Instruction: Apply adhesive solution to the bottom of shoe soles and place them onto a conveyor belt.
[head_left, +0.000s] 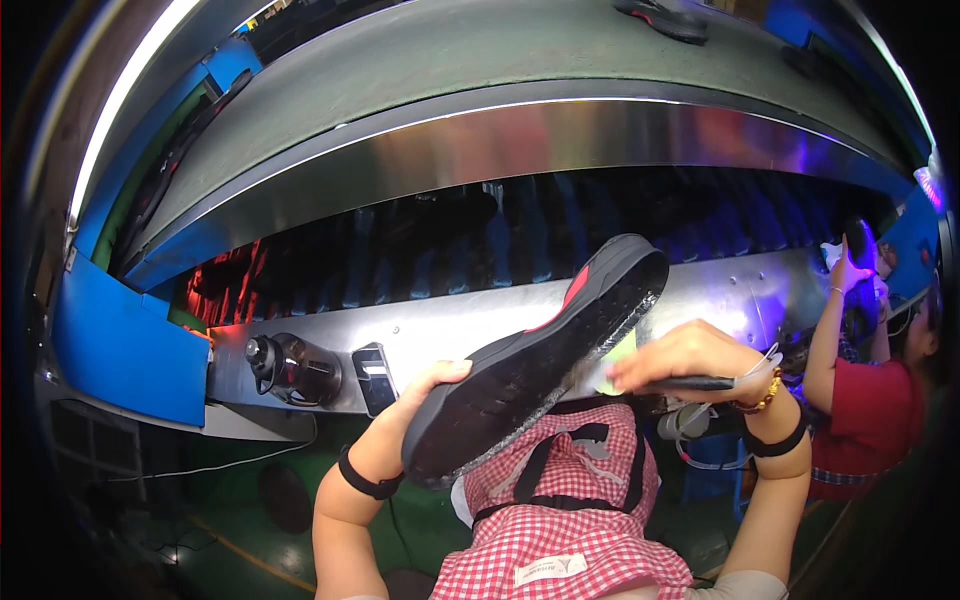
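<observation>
My left hand [432,385] is closed around one end of a black shoe [530,380] with a red accent on its side. The shoe is tilted, its dark sole turned toward me, and a shiny, wet-looking strip runs along the sole's edge. My right hand [690,357] is beside that edge, fingers closed on a slim black-handled tool [690,384]. The tool's working end is blurred. A yellow-green patch [620,362] shows between my right fingers and the shoe; I cannot tell whether it belongs to the tool.
A metal ledge [420,330] carries a dark bottle [300,368] and a phone [374,380] at the left. Beyond is a conveyor belt [480,60] with another shoe [668,20]. At the right a co-worker in a red top [872,420] handles a dark shoe.
</observation>
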